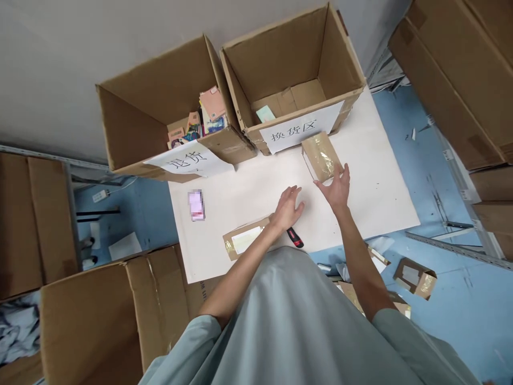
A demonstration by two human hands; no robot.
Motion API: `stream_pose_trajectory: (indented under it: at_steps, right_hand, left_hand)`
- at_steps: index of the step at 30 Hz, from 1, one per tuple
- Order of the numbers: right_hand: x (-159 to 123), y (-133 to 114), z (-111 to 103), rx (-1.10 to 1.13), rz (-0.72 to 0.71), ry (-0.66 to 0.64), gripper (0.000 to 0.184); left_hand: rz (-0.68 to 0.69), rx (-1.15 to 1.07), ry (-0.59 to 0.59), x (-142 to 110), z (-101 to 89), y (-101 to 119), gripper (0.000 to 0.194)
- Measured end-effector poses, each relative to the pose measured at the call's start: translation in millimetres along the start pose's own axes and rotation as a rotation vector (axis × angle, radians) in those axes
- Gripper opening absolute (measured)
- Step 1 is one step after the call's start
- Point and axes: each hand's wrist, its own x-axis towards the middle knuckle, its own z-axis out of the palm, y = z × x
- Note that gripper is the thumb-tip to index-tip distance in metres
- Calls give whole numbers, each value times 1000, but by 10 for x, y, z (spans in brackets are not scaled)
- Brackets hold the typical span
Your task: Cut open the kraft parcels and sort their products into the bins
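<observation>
My right hand grips the near end of a small cardboard box with clear tape over it, thumb at one corner and fingers at the other. Its far end is close to the paper sign on the right bin. My left hand holds nothing, its fingers apart, above the white table. Beneath my left wrist lies a second small box with a white label, partly covered by my forearm. A black and red box cutter rests at the table's near edge beside that hand.
Two large open cartons with handwritten paper signs stand at the back: the left carton holds several small colourful packs, the right carton a pale green item. A blurred purple item lies left. Opened boxes litter the blue floor.
</observation>
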Motion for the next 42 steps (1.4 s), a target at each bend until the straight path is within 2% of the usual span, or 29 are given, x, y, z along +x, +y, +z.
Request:
stream_pose_trajectory:
  at_steps: [3,6,11,14,17,20,23,26,28,30,34,36,38,40,42]
  right_hand:
    - [26,7,94,73,13,6,92]
    - [-4,-17,146,83,41,13,92]
    - [-77,-174,293,111,45,49,80]
    - [-189,-430,458,131,26,-19,80]
    - [-313,-725,623,136,50,-121,89]
    - [-426,-879,721,137,51,-141,110]
    - [-621,-816,738,98,16,-67,131]
    - [-994,-622,719,47,24,-45,132]
    - [-1330,-490,717,19,63,-114,125]
    - [-1677,-390,734,-13,110,-240,119]
    - [-2163,-311,810,-80,163,-469,99]
    - [-2237,-329,845,-68,197,-478,82]
    - [-2219,-376,864,21,274,-420,60]
    - [-2158,-442,860,135,348,-356,35]
    - [-2101,-518,827,203,380,-316,22]
  left_hand:
    - [22,-12,-13,114,31,88,54]
    - [-26,-30,20,-14,-65,14,51]
    - [-204,-44,175,-566,-434,-396,45]
    - [-323,-47,308,-984,-700,-691,43]
    - [-461,-59,415,-1379,-935,-959,44]
    - [-549,-49,482,-1711,-1088,-1196,45]
    - [-618,-69,520,-1982,-1118,-1399,50]
    - [-703,-162,526,-2193,-1023,-1553,59]
    - [-744,-245,508,-2296,-921,-1627,64]
    - [-762,-327,466,-2372,-821,-1681,67]
    - [-722,-442,367,-2461,-685,-1757,60]
    - [-669,-471,348,-2483,-646,-1793,52]
    - [-626,-493,349,-2496,-617,-1832,48]
    - [-608,-513,363,-2502,-594,-1874,48]
    - [-597,-543,382,-2503,-571,-1913,51]
